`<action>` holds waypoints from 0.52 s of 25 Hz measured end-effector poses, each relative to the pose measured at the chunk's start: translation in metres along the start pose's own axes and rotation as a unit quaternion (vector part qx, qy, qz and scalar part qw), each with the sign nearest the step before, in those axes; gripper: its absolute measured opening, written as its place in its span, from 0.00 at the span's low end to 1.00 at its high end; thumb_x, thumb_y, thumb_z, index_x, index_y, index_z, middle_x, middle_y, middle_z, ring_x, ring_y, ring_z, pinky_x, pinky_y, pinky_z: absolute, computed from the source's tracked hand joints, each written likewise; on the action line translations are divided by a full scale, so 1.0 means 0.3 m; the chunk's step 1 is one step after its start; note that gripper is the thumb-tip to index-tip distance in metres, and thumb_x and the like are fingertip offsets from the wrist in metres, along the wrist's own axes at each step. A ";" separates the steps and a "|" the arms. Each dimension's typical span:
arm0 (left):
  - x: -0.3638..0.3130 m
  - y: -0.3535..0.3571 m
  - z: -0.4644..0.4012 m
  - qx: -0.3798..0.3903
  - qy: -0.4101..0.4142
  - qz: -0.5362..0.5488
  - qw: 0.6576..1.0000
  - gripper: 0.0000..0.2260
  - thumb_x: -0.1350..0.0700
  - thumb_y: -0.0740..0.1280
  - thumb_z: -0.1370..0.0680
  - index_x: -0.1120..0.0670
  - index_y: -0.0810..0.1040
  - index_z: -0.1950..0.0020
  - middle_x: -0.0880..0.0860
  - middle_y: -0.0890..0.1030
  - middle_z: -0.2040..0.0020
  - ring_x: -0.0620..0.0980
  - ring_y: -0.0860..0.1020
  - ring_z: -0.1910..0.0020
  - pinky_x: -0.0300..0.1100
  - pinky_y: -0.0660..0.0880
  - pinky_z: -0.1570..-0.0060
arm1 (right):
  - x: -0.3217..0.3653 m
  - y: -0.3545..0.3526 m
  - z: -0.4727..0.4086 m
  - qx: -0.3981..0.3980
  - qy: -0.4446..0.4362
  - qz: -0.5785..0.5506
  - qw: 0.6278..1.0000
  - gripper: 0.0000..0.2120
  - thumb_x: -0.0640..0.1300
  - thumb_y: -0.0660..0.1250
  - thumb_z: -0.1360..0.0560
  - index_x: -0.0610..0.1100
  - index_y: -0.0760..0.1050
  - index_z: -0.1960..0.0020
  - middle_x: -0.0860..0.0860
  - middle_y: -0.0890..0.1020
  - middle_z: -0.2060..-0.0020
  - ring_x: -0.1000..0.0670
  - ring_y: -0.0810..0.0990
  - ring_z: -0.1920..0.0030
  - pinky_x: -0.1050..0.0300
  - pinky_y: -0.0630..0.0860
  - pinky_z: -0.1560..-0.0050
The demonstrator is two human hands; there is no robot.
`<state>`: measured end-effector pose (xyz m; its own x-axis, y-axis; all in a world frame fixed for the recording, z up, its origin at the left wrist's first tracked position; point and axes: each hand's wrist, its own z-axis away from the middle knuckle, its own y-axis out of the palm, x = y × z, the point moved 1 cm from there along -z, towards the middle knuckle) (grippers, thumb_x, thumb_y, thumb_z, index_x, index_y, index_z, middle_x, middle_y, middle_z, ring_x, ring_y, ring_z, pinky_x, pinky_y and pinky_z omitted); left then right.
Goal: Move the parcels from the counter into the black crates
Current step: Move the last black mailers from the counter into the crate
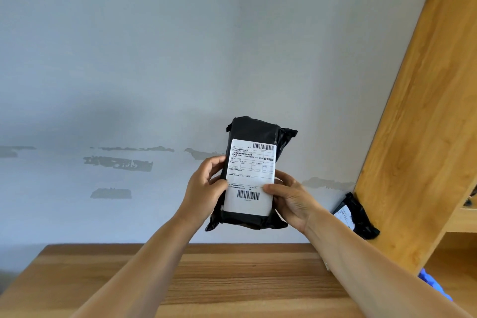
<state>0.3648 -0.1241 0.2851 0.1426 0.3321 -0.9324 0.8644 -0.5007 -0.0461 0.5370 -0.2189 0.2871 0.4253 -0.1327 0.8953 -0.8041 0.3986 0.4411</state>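
Black plastic wraps the parcel [254, 175] you hold up in front of the pale wall [180, 59], lifted clear above the wooden counter [232, 279]. Its white shipping label [251, 175] faces you, one barcode at the top and another near the bottom. Your left hand [206, 186] grips the parcel's left edge, thumb pressed on the label's margin and fingers curled round behind the wrapping. Your right hand [291, 199] grips the right edge the same way, thumb lying on the label beside the lower barcode, the other fingers wrapped round the side and back. Both hands sit level with each other, with the parcel clamped between them and standing nearly upright, tilted slightly to the right. A second black parcel [356, 214] leans at the back right, against the slanted wooden panel [418, 137], its own label partly showing. Something blue [433, 284] shows at the right, beyond your right forearm; you cannot tell what it is.
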 end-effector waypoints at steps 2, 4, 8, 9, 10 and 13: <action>-0.003 -0.033 0.007 -0.028 0.009 -0.026 0.999 0.14 0.63 0.68 0.25 0.47 0.76 0.44 0.43 0.82 0.46 0.36 0.77 0.43 0.33 0.74 0.49 | -0.019 0.026 -0.005 0.002 0.004 0.008 1.000 0.27 0.22 0.66 0.32 0.37 0.70 0.35 0.40 0.84 0.48 0.41 0.83 0.48 0.51 0.82 0.52; 0.001 -0.080 0.015 -0.048 0.005 -0.047 0.998 0.12 0.61 0.69 0.24 0.48 0.77 0.45 0.42 0.81 0.47 0.36 0.77 0.45 0.30 0.72 0.52 | -0.044 0.061 -0.008 0.007 0.007 0.016 1.000 0.27 0.22 0.66 0.32 0.36 0.70 0.35 0.41 0.84 0.48 0.42 0.83 0.48 0.52 0.81 0.51; 0.039 -0.189 0.040 -0.062 -0.044 -0.051 0.996 0.14 0.58 0.70 0.25 0.51 0.76 0.41 0.42 0.81 0.46 0.37 0.77 0.45 0.37 0.73 0.46 | -0.105 0.142 -0.011 0.016 0.021 0.030 0.999 0.26 0.21 0.65 0.32 0.35 0.71 0.36 0.40 0.83 0.47 0.43 0.83 0.49 0.53 0.81 0.50; 0.049 -0.213 0.049 -0.060 -0.064 -0.046 0.995 0.14 0.58 0.70 0.25 0.51 0.75 0.40 0.43 0.81 0.46 0.38 0.78 0.45 0.38 0.74 0.45 | -0.123 0.158 -0.013 0.015 0.025 0.034 0.999 0.25 0.21 0.65 0.32 0.35 0.71 0.36 0.40 0.83 0.46 0.44 0.83 0.49 0.53 0.80 0.49; 0.058 -0.234 0.060 -0.055 -0.080 -0.041 0.994 0.14 0.58 0.70 0.24 0.51 0.75 0.40 0.44 0.81 0.46 0.39 0.78 0.46 0.39 0.74 0.44 | -0.141 0.172 -0.013 0.015 0.029 0.036 0.999 0.26 0.21 0.65 0.32 0.35 0.71 0.36 0.40 0.83 0.47 0.44 0.83 0.50 0.53 0.80 0.49; 0.088 -0.307 0.113 -0.048 -0.121 -0.044 0.991 0.09 0.55 0.68 0.23 0.48 0.76 0.44 0.45 0.82 0.47 0.42 0.80 0.47 0.42 0.76 0.44 | -0.220 0.221 -0.011 0.023 0.050 0.039 0.998 0.26 0.22 0.66 0.32 0.36 0.71 0.36 0.40 0.83 0.46 0.43 0.83 0.48 0.52 0.80 0.48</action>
<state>0.2725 -0.0964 0.2525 -0.0440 0.1643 -0.9854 0.9116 -0.3970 -0.1069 0.4570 -0.1807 0.2570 0.3976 -0.0109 0.9175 -0.8535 0.3626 0.3742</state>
